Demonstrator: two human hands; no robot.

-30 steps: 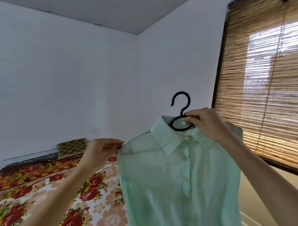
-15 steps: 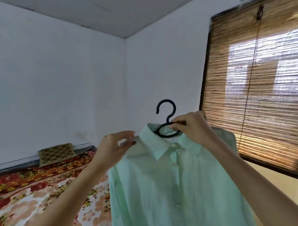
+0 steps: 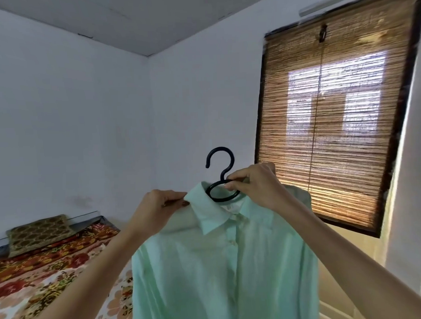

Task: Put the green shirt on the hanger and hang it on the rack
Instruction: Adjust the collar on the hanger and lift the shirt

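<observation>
Two hands up: right hand (image 3: 255, 186) pinches black hanger (image 3: 221, 177) neck, left hand (image 3: 158, 206) pinches collar of green shirt (image 3: 222, 266), draped on hanger. Square the collar before carrying; rack unseen.

The shirt (image 3: 222, 266) hangs on the hanger (image 3: 220, 175) at centre foreground, the hook rising above the collar; the right hand (image 3: 255, 186) grips the hanger's neck at the collar's right side, and the left hand (image 3: 158, 207) pinches the collar's left edge. Behind and to the left of the shirt lies the bed (image 3: 41, 272), with a cushion (image 3: 39, 233) on its far end against the left wall (image 3: 60, 128). Behind and to the right, a blind (image 3: 334, 107) covers the window on the far wall, which meets the left wall in a corner above the hook.
</observation>
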